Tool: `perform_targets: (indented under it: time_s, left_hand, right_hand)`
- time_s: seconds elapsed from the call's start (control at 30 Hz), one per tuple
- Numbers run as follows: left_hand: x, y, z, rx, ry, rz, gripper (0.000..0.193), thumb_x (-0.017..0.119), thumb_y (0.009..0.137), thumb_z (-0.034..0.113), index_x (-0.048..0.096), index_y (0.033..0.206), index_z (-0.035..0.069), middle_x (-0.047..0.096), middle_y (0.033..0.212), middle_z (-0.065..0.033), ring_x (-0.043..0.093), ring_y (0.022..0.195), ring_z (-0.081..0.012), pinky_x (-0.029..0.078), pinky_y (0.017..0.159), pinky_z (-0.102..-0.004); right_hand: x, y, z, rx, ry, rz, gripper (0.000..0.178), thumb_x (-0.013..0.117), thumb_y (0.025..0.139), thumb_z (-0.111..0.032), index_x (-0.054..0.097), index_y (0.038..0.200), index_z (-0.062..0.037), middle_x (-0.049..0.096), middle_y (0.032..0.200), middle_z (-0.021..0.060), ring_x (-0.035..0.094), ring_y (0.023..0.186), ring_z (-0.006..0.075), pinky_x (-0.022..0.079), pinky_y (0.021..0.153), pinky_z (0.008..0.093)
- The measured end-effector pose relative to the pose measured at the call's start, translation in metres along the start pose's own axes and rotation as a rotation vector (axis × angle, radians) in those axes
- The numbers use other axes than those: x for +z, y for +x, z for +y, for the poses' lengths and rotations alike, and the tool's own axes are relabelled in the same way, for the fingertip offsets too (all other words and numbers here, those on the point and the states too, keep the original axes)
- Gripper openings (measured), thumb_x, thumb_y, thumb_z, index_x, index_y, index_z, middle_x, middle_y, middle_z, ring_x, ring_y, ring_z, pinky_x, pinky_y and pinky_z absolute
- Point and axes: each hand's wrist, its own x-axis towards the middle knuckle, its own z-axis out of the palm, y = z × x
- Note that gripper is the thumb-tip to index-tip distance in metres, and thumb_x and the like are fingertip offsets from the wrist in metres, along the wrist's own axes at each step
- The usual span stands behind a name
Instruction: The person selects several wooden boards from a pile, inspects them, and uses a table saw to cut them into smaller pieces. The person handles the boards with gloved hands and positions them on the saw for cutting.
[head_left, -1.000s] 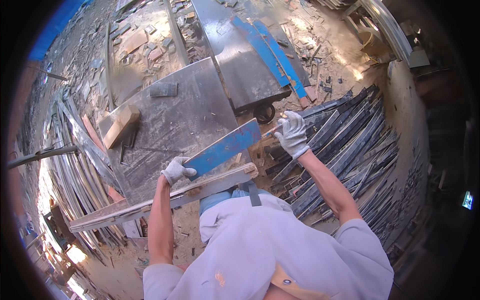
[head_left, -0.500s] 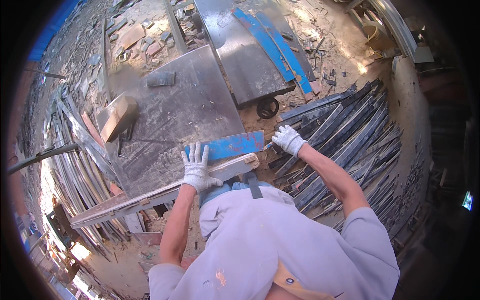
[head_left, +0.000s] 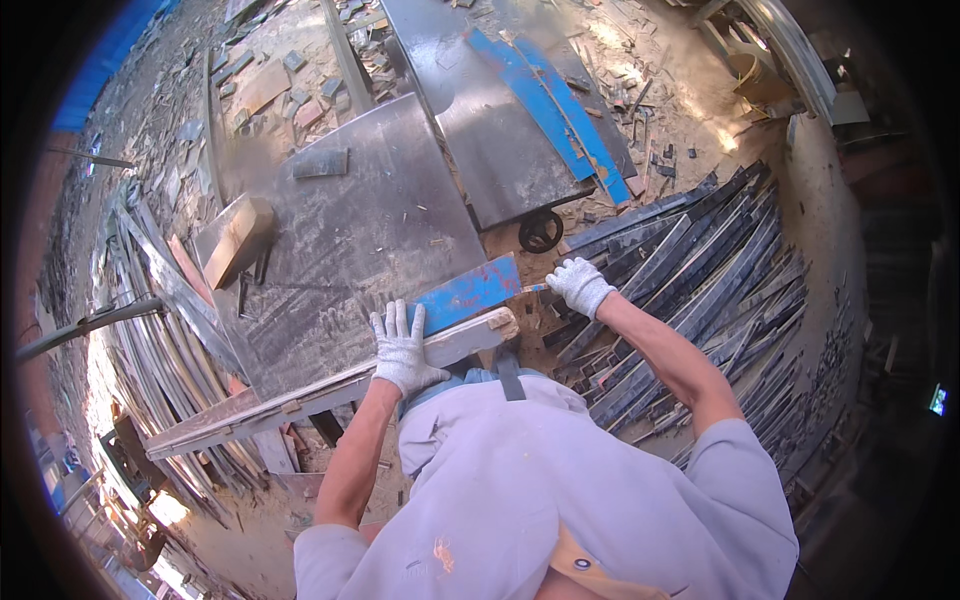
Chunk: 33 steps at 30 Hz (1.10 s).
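My left hand [head_left: 402, 352], in a pale work glove, lies with fingers spread on the near edge of the dark tabletop [head_left: 370, 220]. Its fingertips touch the left end of a blue board [head_left: 468, 292] with reddish scuffs. A light wooden rail [head_left: 470, 333] runs along the table's front, close to my body. Off the table's right side, my gloved right hand [head_left: 580, 287] is closed on a thin strip [head_left: 534, 288] with a blue face, which points toward the board's right end. Whether strip and board touch, I cannot tell.
A wooden block [head_left: 238, 240] sits at the table's left. Blue boards [head_left: 545, 100] lie on a second dark table [head_left: 490, 140] with a handwheel [head_left: 540, 230] under it. Heaped dark strips [head_left: 690, 270] lie at right, long slats [head_left: 160, 320] at left. Offcuts litter the ground.
The blue board has turned slightly, its right end shifting left. My left hand has moved a little right, and my right hand slightly down. The far blue boards now lie closer together.
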Motion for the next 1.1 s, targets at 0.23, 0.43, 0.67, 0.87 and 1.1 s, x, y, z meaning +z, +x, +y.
perform_targets:
  time_s: [0.23, 0.43, 0.67, 0.87, 1.1]
  left_hand:
    - [-0.003, 0.006, -0.006, 0.036, -0.029, 0.026, 0.143, 0.094, 0.051, 0.063, 0.030, 0.164, 0.004, 0.019, 0.170, -0.0307, 0.010, 0.160, -0.0499, 0.000, 0.127, -0.0707]
    - [-0.021, 0.018, -0.029, 0.001, -0.075, 0.220, 0.147, 0.088, 0.049, 0.077, 0.032, 0.163, 0.003, 0.030, 0.162, -0.0285, 0.021, 0.157, -0.0442, 0.004, 0.131, -0.0622]
    - [0.001, 0.008, -0.021, -0.012, -0.096, 0.086, 0.147, 0.084, 0.052, 0.083, 0.033, 0.162, 0.000, 0.036, 0.157, -0.0283, 0.027, 0.152, -0.0472, 0.007, 0.130, -0.0639]
    - [0.012, 0.003, -0.008, 0.068, 0.032, 0.140, 0.130, 0.089, 0.057, 0.066, 0.038, 0.156, -0.003, 0.033, 0.155, -0.0350, 0.025, 0.150, -0.0539, 0.008, 0.126, -0.0719]
    - [0.021, 0.005, -0.014, 0.100, 0.007, 0.212, 0.119, 0.088, 0.058, 0.058, 0.043, 0.150, -0.001, 0.037, 0.152, -0.0354, 0.030, 0.146, -0.0549, 0.017, 0.124, -0.0709]
  right_hand:
    - [-0.007, -0.004, -0.014, -0.005, 0.025, 0.034, 0.016, 0.069, 0.082, -0.018, 0.067, 0.098, -0.0159, 0.067, 0.096, 0.0069, 0.064, 0.099, 0.0285, 0.049, 0.082, 0.0452]
    - [-0.012, -0.002, -0.005, -0.003, -0.004, 0.158, 0.016, 0.068, 0.086, -0.022, 0.068, 0.102, -0.0181, 0.065, 0.096, 0.0052, 0.063, 0.098, 0.0268, 0.048, 0.084, 0.0439]
    - [0.001, 0.006, -0.013, 0.013, -0.022, 0.037, 0.013, 0.067, 0.088, -0.022, 0.068, 0.100, -0.0180, 0.067, 0.099, 0.0058, 0.064, 0.098, 0.0268, 0.049, 0.084, 0.0437]
    - [0.009, 0.002, -0.018, 0.030, -0.002, 0.012, 0.014, 0.069, 0.086, -0.022, 0.069, 0.100, -0.0174, 0.068, 0.099, 0.0070, 0.066, 0.099, 0.0278, 0.050, 0.083, 0.0441]
    - [0.014, -0.016, -0.019, 0.118, 0.089, 0.116, 0.020, 0.073, 0.090, -0.025, 0.066, 0.107, -0.0165, 0.066, 0.099, 0.0080, 0.065, 0.098, 0.0304, 0.052, 0.081, 0.0453]
